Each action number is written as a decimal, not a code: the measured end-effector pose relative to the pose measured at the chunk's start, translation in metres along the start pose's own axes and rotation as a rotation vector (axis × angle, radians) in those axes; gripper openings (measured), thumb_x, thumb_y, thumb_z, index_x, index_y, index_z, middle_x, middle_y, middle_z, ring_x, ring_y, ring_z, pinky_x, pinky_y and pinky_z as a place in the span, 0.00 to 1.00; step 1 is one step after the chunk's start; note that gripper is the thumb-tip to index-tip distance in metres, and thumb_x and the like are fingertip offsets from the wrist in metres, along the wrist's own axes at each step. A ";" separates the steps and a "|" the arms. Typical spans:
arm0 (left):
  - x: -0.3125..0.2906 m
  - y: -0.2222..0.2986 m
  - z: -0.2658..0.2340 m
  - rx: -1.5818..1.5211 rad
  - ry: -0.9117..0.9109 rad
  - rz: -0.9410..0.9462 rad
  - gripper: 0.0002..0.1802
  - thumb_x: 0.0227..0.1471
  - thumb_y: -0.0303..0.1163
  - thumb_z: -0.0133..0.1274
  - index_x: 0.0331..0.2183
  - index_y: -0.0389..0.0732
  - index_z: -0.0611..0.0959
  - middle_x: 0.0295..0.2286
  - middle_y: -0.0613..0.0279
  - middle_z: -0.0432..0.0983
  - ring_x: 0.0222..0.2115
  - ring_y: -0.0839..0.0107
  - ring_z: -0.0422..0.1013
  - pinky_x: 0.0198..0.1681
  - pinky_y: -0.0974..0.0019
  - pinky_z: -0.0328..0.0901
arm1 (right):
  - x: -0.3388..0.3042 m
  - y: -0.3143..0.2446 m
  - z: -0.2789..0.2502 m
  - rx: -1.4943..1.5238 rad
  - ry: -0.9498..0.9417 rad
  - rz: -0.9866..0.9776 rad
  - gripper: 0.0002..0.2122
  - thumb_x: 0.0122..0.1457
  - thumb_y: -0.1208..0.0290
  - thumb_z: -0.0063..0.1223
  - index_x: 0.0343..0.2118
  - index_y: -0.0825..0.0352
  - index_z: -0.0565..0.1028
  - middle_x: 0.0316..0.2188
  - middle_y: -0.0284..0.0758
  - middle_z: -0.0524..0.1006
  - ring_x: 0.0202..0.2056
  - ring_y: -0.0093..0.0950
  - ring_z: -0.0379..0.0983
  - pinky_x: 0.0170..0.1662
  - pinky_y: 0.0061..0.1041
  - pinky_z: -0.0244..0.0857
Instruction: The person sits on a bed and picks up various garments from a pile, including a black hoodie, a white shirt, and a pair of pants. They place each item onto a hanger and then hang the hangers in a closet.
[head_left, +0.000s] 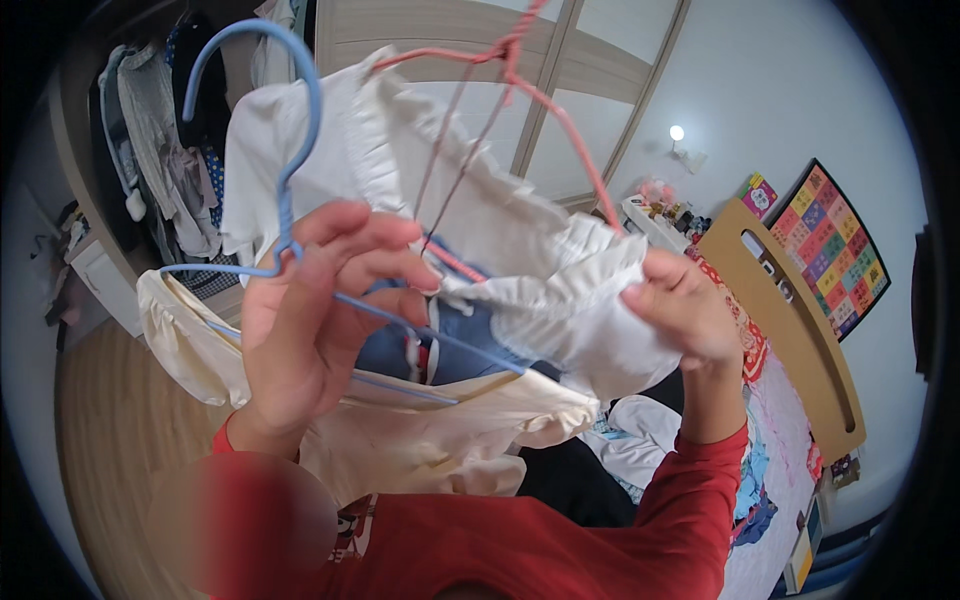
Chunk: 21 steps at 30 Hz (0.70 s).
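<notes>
My left hand [320, 310] is curled around the shoulder of a blue clothes hanger [305, 130], whose hook rises above my fingers. From this hanger hangs a cream satin garment [400, 440] with puffed sleeve ends. My left fingertips are close to the white blouse's neckline; whether they also pinch it I cannot tell. The white blouse [590, 310], with ruffled trim, is spread on a pink hanger [565, 125]. Its ruffled shoulder is gripped in my right hand [690, 310], near the end of the pink hanger. Blue cloth [470, 340] shows between the two garments.
Clothes hang in an open wardrobe [165, 140] at the far left, beside sliding doors [590, 90]. On the right stands a bed with a wooden headboard [790, 330] and piled clothes [640, 430]. A colourful poster [835, 245] leans behind it. Wooden floor [120, 440] lies left.
</notes>
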<state>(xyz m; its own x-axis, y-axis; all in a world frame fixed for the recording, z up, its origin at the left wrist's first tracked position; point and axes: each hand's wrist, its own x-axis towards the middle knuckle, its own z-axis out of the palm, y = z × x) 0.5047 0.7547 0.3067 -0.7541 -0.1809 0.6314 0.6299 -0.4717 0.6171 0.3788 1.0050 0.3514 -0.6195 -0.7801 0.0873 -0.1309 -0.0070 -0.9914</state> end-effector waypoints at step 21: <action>0.014 -0.059 0.050 0.316 0.252 -0.224 0.28 0.57 0.40 0.28 0.51 0.28 0.51 0.51 0.41 0.48 0.52 0.55 0.50 0.56 0.61 0.48 | -0.029 0.074 0.016 -0.276 -0.001 -0.409 0.10 0.47 0.71 0.43 0.27 0.74 0.70 0.22 0.47 0.71 0.26 0.40 0.68 0.29 0.30 0.60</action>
<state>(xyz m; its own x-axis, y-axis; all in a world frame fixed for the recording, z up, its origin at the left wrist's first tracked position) 0.4660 0.8230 0.3025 -0.8753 -0.3269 0.3564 0.4425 -0.2439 0.8630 0.3996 1.0171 0.2742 -0.4736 -0.7487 0.4638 -0.5638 -0.1468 -0.8127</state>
